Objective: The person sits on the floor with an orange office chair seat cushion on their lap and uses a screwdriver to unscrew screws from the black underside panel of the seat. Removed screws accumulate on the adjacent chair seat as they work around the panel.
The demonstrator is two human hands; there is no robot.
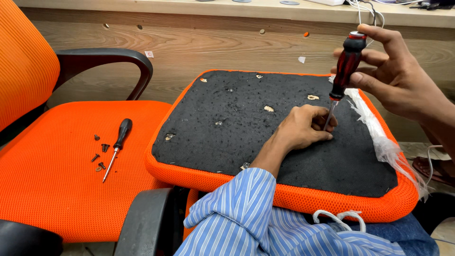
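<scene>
Office: orange mesh chair, wooden desk.

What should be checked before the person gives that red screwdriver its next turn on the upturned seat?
1. Right hand around the red and black screwdriver handle: ok.
2. Left hand steadying the shaft low down by the tip: ok.
3. Tip seated in a screw head: cannot tell, the fingers hide it.
4. Seat cushion lying black underside up across the lap: ok.
5. Loose screws gathered on the orange chair beside the spare black screwdriver: ok.
6. Torn plastic wrap away from the tip: ok, it hangs at the cushion's right edge.
</scene>
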